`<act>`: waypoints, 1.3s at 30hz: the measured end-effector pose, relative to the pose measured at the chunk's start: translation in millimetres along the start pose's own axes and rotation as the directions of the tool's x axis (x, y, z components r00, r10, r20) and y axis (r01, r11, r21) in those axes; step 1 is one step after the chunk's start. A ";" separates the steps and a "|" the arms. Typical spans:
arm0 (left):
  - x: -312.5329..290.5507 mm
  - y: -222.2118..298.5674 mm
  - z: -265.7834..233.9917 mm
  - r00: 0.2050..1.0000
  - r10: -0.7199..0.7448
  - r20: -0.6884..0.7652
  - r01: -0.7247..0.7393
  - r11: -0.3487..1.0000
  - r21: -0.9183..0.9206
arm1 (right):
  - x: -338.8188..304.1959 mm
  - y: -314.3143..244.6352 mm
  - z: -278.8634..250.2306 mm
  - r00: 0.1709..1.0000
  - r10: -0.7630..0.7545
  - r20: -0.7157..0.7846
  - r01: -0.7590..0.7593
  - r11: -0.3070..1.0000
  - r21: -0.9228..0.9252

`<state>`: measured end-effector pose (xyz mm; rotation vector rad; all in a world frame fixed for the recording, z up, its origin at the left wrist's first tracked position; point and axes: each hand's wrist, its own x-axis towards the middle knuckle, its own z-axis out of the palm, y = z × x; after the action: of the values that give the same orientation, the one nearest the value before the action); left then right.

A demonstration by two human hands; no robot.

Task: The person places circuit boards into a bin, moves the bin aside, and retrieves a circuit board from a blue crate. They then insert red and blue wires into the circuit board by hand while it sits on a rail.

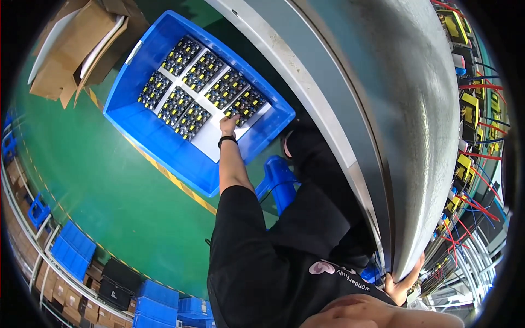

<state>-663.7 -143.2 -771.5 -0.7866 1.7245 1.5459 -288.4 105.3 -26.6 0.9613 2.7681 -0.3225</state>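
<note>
My left hand [228,126] reaches down into a large blue plastic bin [197,177]. Its fingers are closed at the near corner of a circuit board block [247,105] with yellow parts, at the right end of the rows. Several similar board blocks [178,106] lie in rows on a white sheet [210,139] inside the bin. At the lower right, my right hand [403,281] grips the edge of a long grey metal bench [391,164], thumb on one side and fingers on the other. Its fingertips are partly hidden.
Yellow-cored electrical parts [469,109] with red and blue wires line the bench's far right. Open cardboard boxes [68,65] stand beyond the bin. A blue stool-like piece [279,183] is beside my legs. Shelving with blue crates [74,249] and cartons runs along the lower left.
</note>
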 end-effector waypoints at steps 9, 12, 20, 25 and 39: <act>-3.3 9.1 0.9 0.993 0.050 0.106 -0.036 0.991 -0.128 | -10.2 4.4 2.1 0.999 0.031 0.030 -0.030 0.999 -0.041; -4.1 11.7 1.5 0.993 -0.002 0.121 0.016 0.993 -0.115 | -12.2 5.4 2.7 0.999 0.032 0.023 -0.031 0.999 -0.039; -9.8 6.8 6.1 0.979 -0.060 0.195 0.115 0.952 -0.282 | -18.6 10.4 6.8 0.999 0.047 0.001 -0.047 0.999 -0.018; -14.7 17.0 10.0 0.985 -0.159 0.070 0.165 0.982 -0.096 | -18.2 10.6 6.5 0.999 0.038 0.009 -0.038 0.999 -0.007; -25.0 28.1 9.3 0.973 -0.141 0.181 0.162 0.981 -0.103 | -28.8 25.5 2.5 0.991 0.023 0.133 -0.013 0.997 -0.076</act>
<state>-670.9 -131.0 -735.5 -0.7987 1.4261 1.5726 -249.9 107.2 -25.4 0.9110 2.6292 -0.2682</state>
